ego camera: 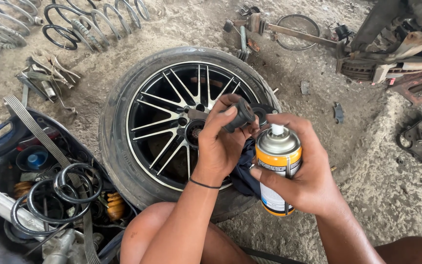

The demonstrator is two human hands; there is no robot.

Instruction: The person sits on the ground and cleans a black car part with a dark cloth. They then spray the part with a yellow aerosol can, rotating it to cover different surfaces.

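Observation:
My left hand (221, 142) holds a small dark cylindrical rubber part (240, 115) between thumb and fingers, raised above the wheel. My right hand (304, 171) grips an orange and white spray can (276, 168) upright, a finger curled over its top near the white nozzle. The nozzle sits just below and right of the dark part, close to it. A dark blue cloth (242, 171) hangs behind the can. Under both hands lies a car wheel (162, 122) flat on the ground, black spoked rim with a silver edge, tyre around it.
Coil springs (69, 22) lie at the top left. A dark bin (45, 181) at the left holds rings, a ribbed belt and parts. A suspension arm (294, 32) and brake hub (367, 68) lie at the top right, a black bracket (421, 142) at the right.

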